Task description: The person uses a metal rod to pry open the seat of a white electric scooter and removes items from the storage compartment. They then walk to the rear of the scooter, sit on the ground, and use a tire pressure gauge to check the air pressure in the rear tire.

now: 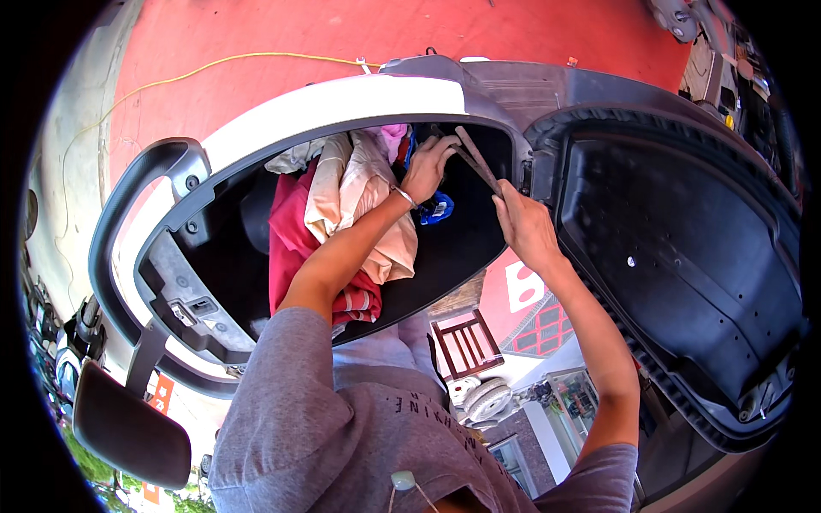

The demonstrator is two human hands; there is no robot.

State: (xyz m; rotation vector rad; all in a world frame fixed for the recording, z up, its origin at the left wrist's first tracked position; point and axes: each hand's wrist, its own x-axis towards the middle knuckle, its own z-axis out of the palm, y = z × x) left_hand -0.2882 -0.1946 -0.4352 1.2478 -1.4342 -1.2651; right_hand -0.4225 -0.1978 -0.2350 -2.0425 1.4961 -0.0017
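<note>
My right hand (526,224) is closed around the lower end of two long, thin grey metal bars (479,160), which slant up and left over the open storage well of a scooter. I cannot tell whether the bars are joined. Close to their upper ends is my left hand (428,168), inside the well with its fingers bent; what they grip is partly hidden. A blue crumpled item (437,209) lies just below that hand. To its left are bunched cream cloth (368,201) and red cloth (289,209), with a bit of pink fabric (392,139) behind.
The black seat lid (676,265) stands swung out on the right. A curved black grab rail (115,231) and dark pad (132,425) are at the left. Beyond the scooter, a yellow cable (248,56) crosses the red floor. A wooden stool (466,344) and wheel (489,399) are below.
</note>
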